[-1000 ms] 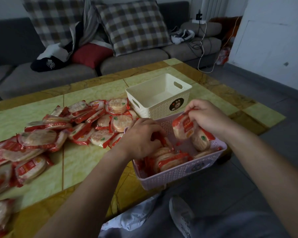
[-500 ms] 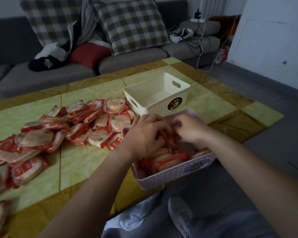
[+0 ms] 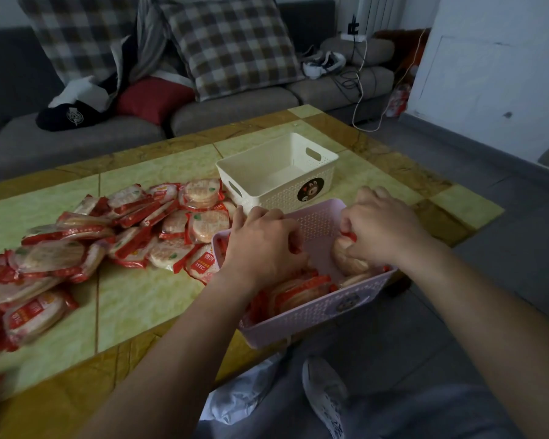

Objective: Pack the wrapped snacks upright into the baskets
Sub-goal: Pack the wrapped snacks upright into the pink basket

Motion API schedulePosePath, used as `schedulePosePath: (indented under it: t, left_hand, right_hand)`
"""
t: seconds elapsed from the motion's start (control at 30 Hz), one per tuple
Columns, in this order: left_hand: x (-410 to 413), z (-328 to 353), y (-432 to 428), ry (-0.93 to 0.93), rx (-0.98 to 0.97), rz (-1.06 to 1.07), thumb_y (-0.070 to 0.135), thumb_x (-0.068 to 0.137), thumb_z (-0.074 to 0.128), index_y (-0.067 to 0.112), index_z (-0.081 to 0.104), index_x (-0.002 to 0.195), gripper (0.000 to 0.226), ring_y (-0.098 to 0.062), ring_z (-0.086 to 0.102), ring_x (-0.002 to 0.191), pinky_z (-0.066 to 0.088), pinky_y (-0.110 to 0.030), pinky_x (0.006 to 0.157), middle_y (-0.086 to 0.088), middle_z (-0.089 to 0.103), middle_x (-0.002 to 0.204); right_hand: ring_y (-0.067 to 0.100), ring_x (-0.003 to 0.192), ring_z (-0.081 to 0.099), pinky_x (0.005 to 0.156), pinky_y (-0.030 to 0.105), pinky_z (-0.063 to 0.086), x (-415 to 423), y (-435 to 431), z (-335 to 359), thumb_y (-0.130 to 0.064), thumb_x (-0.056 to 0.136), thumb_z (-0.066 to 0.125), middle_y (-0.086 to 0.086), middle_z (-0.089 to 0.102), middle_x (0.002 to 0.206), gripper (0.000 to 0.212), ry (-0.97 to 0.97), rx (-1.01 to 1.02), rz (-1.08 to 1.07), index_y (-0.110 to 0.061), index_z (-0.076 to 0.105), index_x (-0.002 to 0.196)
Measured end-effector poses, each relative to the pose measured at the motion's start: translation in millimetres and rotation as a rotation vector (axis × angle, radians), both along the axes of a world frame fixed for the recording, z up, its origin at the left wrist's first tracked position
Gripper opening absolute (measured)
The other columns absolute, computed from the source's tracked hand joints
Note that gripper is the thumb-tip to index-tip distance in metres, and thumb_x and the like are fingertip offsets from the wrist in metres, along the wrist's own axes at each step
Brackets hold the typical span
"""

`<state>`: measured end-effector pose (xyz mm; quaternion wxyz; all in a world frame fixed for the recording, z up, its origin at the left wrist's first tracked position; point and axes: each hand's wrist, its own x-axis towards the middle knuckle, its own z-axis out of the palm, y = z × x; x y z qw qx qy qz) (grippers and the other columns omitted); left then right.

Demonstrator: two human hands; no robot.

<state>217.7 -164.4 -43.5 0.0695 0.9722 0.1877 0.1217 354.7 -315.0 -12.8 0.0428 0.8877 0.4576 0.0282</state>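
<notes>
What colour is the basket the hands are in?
Pale pink basket, seen best in the head view.

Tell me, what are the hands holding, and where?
The right hand pinches a wrapped snack by its red top edge, inside the pink basket. What the left hand holds cannot be told.

Dim, soft indoor light (edges warped)

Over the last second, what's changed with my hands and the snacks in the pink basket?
The right hand, which held a wrapped snack above the pink basket, met the left hand over it, then carried the snack down to the basket's right end, still gripping it. The left hand stayed low on the packed snacks at the left end. The white basket and the snack pile on the table did not move.
</notes>
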Motion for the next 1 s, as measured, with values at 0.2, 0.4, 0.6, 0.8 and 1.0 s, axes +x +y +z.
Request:
schedulePosePath:
  t: [0.2, 0.4, 0.6, 0.8, 1.0]
  left_hand:
    - [-1.6, 1.9, 1.0, 0.018, 0.001, -0.002, 0.070, 0.074, 0.062, 0.035, 0.068, 0.096, 0.042, -0.020, 0.047, 0.118, 0.018, -0.054, 0.117, 0.010, 0.059, 0.104]
    - [-11.1, 9.1, 15.0, -0.101, -0.150, -0.122, 0.045, 0.080, 0.064, 0.034, 0.072, 0.095, 0.021, -0.022, 0.054, 0.106, 0.046, -0.042, 0.094, 0.006, 0.060, 0.110]
    - [-45.2, 23.6, 18.9, 0.074, -0.121, -0.131, 0.048, 0.083, 0.068, 0.035, 0.069, 0.088, 0.015, -0.009, 0.064, 0.079, 0.049, -0.028, 0.064, 0.014, 0.066, 0.081]
    - [-49.9, 28.2, 2.8, 0.193, 0.045, -0.065, 0.064, 0.087, 0.057, 0.039, 0.069, 0.096, 0.028, -0.012, 0.065, 0.093, 0.049, -0.029, 0.069, 0.014, 0.069, 0.098]
    - [-48.7, 22.7, -7.5, 0.172, 0.167, -0.026, 0.044, 0.093, 0.060, 0.033, 0.072, 0.100, 0.018, -0.019, 0.069, 0.093, 0.059, -0.038, 0.074, 0.008, 0.072, 0.098]
  right_hand:
    - [0.027, 0.090, 0.065, 0.069, 0.034, 0.051, -10.9, 11.5, -1.0, -0.031, 0.087, 0.067, 0.000, 0.067, 0.094, 0.011, -0.011, 0.034, 0.039, -0.023, 0.067, 0.093]
    - [0.025, 0.083, 0.064, 0.066, 0.032, 0.046, -15.4, 48.2, -17.0, -0.029, 0.089, 0.074, -0.002, 0.066, 0.090, 0.014, 0.255, 0.400, -0.109, -0.019, 0.068, 0.096]
    - [0.036, 0.090, 0.070, 0.074, 0.042, 0.058, -7.7, 54.3, -26.0, -0.034, 0.098, 0.060, 0.021, 0.073, 0.095, 0.034, 0.833, 0.582, -0.221, -0.003, 0.074, 0.095]
    - [0.039, 0.099, 0.067, 0.090, 0.056, 0.057, -10.4, 39.5, -12.9, -0.023, 0.096, 0.057, 0.025, 0.070, 0.108, 0.032, 0.805, 0.553, -0.227, 0.004, 0.069, 0.107]
    - [0.022, 0.090, 0.069, 0.086, 0.047, 0.059, -9.1, 32.0, -14.2, -0.027, 0.097, 0.061, 0.008, 0.074, 0.098, 0.022, 0.800, 0.555, -0.183, -0.010, 0.074, 0.101]
